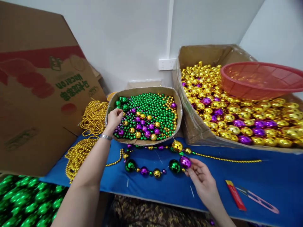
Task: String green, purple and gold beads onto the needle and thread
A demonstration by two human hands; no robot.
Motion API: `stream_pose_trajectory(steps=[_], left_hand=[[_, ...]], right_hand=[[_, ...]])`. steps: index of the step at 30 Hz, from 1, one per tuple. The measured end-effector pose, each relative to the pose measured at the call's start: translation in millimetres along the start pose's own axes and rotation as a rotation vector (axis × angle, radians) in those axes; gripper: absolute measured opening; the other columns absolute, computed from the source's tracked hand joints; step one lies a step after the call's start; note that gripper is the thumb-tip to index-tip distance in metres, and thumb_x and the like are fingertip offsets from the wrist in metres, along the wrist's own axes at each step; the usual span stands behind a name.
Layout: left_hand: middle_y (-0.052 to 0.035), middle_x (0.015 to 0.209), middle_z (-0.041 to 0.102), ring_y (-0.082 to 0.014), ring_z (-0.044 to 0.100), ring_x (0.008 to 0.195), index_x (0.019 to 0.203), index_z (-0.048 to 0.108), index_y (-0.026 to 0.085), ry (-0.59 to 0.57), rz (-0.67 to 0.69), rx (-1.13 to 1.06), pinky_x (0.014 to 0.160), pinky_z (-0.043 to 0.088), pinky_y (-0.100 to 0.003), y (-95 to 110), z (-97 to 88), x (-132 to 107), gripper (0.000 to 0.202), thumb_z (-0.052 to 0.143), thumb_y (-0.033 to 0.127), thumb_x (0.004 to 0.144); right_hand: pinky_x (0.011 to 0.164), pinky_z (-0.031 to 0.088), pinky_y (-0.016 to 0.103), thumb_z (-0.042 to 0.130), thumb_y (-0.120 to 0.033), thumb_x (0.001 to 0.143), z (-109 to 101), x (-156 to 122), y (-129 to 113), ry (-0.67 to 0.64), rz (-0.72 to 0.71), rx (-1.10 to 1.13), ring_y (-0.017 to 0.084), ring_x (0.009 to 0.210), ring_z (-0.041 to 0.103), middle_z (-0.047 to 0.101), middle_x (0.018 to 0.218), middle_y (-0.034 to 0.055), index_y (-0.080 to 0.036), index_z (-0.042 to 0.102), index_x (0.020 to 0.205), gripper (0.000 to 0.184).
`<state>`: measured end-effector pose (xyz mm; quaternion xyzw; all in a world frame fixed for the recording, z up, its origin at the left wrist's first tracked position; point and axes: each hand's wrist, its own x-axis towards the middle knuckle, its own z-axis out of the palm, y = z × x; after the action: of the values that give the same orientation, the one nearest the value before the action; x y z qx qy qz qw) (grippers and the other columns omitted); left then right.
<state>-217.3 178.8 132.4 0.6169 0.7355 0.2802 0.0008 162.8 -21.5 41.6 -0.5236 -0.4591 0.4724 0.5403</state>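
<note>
My left hand point(115, 118) is curled over the left side of a low box point(179, 126) of small green, purple and gold beads. Its fingertips are pressed together, and whatever they hold is too small to make out. At the front, my right hand point(204, 177) pinches a large shiny purple bead point(185, 162) at the end of a bead string. A large green bead point(175, 166) touches its left side. The string's other beads, among them a green bead point(130, 165) and a gold bead point(177, 146), lie in a loop on the blue cloth point(151, 186).
Gold bead chains point(93, 116) are heaped on the left beside a big cardboard box point(35, 94). A larger box point(196, 126) of gold and purple beads stands right, with a red basket point(258, 78) on top. Pink-handled scissors point(262, 201) and a red packet point(236, 195) lie front right.
</note>
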Motion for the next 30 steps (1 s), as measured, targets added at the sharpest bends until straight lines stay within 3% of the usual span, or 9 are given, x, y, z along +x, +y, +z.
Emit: stream_pose_trajectory(steps=[5,12,18,24,27,30], left_hand=[[-0.0099,0.091,0.072,-0.0209,0.066,0.082,0.097,0.069,0.011,-0.098,0.012,0.131,0.072,0.047,-0.027,-16,0.4,3,0.029,0.049,0.027,0.083],[-0.0131,0.093,0.072,-0.0283,0.064,0.097,0.091,0.072,0.014,-0.285,0.074,0.354,0.086,0.047,-0.033,-30,8.4,12,0.025,0.053,0.010,0.075],[-0.0206,0.097,0.068,-0.0316,0.063,0.099,0.094,0.069,0.009,-0.368,0.080,0.440,0.088,0.047,-0.039,-36,11.5,6,0.026,0.050,0.006,0.076],[-0.0223,0.096,0.067,-0.0328,0.063,0.100,0.089,0.067,0.010,-0.335,0.004,0.363,0.086,0.047,-0.043,-24,19.1,0,0.023,0.046,0.008,0.080],[-0.0198,0.091,0.068,-0.0332,0.062,0.102,0.085,0.067,0.011,-0.283,-0.026,0.251,0.087,0.047,-0.044,-17,12.5,-1,0.017,0.053,0.010,0.076],[-0.0184,0.099,0.067,-0.0330,0.060,0.105,0.093,0.067,0.011,-0.203,-0.031,0.082,0.089,0.047,-0.044,-6,0.1,-11,0.020,0.055,0.015,0.078]], right_hand=[[0.064,0.060,0.030,0.071,-0.054,0.074,3,3,3,-0.015,-0.003,0.010,0.017,0.066,0.065,0.067,0.080,0.0058,-0.019,0.058,0.106,0.049],[0.066,0.060,0.029,0.070,-0.051,0.076,3,3,6,-0.033,-0.005,0.000,0.016,0.067,0.066,0.066,0.082,0.0056,-0.020,0.057,0.108,0.047],[0.065,0.059,0.028,0.069,-0.049,0.078,3,2,8,-0.054,-0.011,-0.011,0.016,0.068,0.066,0.065,0.081,0.0053,-0.020,0.057,0.108,0.044],[0.068,0.059,0.029,0.069,-0.051,0.078,11,3,6,-0.087,-0.001,-0.002,0.017,0.072,0.066,0.066,0.083,0.0062,-0.020,0.056,0.108,0.045],[0.068,0.059,0.029,0.068,-0.051,0.078,13,1,3,-0.094,-0.001,-0.001,0.017,0.073,0.065,0.065,0.083,0.0060,-0.021,0.055,0.107,0.044],[0.069,0.058,0.029,0.066,-0.050,0.081,14,-1,3,-0.112,-0.002,-0.001,0.016,0.074,0.064,0.065,0.084,0.0053,-0.021,0.055,0.108,0.041]])
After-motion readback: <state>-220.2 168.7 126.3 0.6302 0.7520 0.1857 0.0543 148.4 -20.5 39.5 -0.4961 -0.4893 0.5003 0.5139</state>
